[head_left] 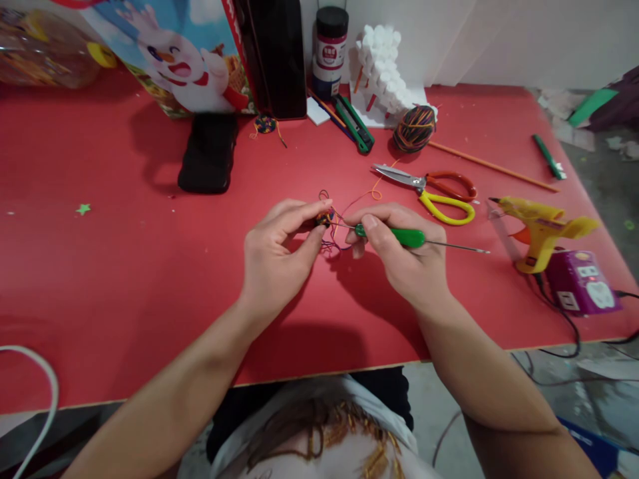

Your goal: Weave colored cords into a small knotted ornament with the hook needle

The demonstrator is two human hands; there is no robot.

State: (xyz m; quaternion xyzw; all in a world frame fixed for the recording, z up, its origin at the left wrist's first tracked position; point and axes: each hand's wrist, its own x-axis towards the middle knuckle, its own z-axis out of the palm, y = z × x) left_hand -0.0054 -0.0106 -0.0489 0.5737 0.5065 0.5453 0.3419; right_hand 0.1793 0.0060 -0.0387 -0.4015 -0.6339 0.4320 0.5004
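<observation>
L hand (279,243), fingertips nearly together, pinches yarn pc (325,218), prob. soft & light, best held by edge; R hand (409,266) curls round green-handled hook (409,237).

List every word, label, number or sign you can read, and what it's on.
None reads clearly.
Jar: label characters too small, blurred.
Yellow glue gun: sticker too small.
Purple box: white markings unreadable.
Blue item, lower right: lettering blurred.
Snowman box: edge marks blurred.
</observation>
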